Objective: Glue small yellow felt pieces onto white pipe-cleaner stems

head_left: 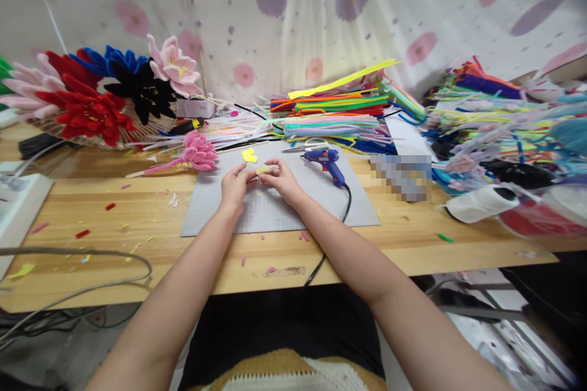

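Observation:
Over the grey cutting mat [220, 214], my left hand [233, 188] and my right hand [285, 182] meet fingertip to fingertip. Both are closed in a pinch on a small yellow strip [262, 170], with thin pale ends showing just below it. Its exact material is too small to make out. Just beyond my left fingers, yellow cut pieces [249, 155] lie on the mat. To the right of my right hand rests a blue hot glue gun [326, 162], its black cord running toward the table's front edge. Scissors [312, 145] lie behind it.
A pink pipe-cleaner flower [199, 151] lies left of the mat. Finished flowers [94, 110] stand at the back left. Bundles of pipe cleaners [339, 104] line the back and right. A white roll [481, 203] lies at right, a power strip [27, 208] at left. Scraps dot the wooden table [165, 220].

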`<action>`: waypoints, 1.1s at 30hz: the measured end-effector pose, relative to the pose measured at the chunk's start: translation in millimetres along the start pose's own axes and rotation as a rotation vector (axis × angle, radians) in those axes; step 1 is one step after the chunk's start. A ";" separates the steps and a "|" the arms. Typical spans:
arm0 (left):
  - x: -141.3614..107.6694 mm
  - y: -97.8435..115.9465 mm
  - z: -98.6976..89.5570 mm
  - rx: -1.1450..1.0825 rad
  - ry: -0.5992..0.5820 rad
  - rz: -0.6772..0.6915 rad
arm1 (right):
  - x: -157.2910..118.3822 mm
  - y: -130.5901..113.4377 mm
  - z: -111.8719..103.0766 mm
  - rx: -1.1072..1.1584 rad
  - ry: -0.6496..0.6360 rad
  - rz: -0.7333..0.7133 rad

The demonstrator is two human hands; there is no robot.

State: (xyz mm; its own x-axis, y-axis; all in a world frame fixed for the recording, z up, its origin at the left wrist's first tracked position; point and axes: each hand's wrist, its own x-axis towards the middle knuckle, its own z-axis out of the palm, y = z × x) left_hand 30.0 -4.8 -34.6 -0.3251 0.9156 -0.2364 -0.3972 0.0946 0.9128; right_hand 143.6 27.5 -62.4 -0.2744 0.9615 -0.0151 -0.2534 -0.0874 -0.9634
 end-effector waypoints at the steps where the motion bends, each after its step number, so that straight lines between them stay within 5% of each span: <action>1: -0.4 1.0 -0.8 0.004 -0.012 -0.010 | -0.5 -0.7 -0.1 -0.002 -0.001 0.001; 15: 0.1 1.1 -6.9 0.075 -0.123 -0.015 | -3.5 -6.7 -1.5 -0.068 -0.024 0.016; 25: -1.3 0.4 -4.5 0.114 -0.054 0.001 | -0.7 -1.2 -2.8 -0.133 -0.071 -0.017; 33: -1.1 -0.7 -2.1 0.115 -0.015 0.023 | -0.6 -3.5 -5.4 -0.209 0.034 -0.138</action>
State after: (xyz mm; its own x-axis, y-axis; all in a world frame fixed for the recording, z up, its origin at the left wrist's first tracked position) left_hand 28.8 -6.7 -35.6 -0.3201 0.9236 -0.2110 -0.2886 0.1171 0.9503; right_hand 149.7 28.6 -60.5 -0.2179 0.9692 0.1147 -0.0876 0.0976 -0.9914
